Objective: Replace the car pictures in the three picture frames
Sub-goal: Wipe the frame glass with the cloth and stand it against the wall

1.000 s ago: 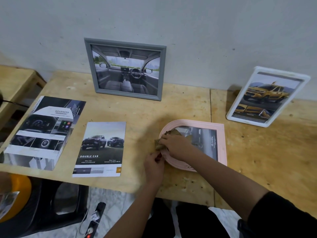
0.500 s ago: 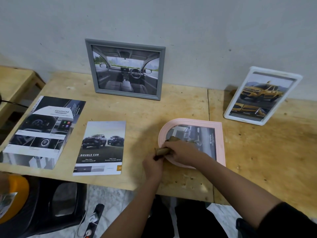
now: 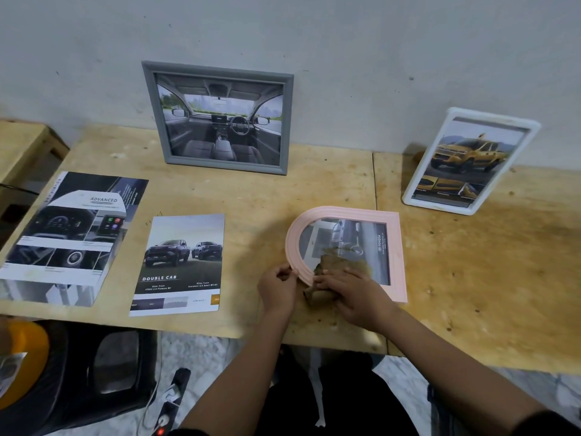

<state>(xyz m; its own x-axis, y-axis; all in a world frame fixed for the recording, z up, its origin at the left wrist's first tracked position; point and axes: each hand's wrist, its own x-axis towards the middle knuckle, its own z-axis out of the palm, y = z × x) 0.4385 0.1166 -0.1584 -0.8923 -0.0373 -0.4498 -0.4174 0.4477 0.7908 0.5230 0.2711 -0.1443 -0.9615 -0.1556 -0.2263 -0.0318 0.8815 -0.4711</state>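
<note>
A pink arched picture frame lies flat near the table's front edge, holding a grey car picture. My left hand pinches its curved left rim. My right hand lies over the frame's lower part and grips a brown, crumpled piece that sits on the glass. A grey frame with a car-interior picture leans on the wall. A white frame with a yellow truck picture stands at the right. Two loose car prints lie at the left: a "Double Cab" sheet and a larger "Advanced" sheet.
The wooden table has a seam running front to back right of centre. A lower wooden bench stands at the far left. Below the table's edge are a black stool, an orange object and a power strip on the floor.
The pink frame has slid slightly nearer the front edge and my hands moved with it. My right hand shifted down over the frame's lower edge with the brown piece.
</note>
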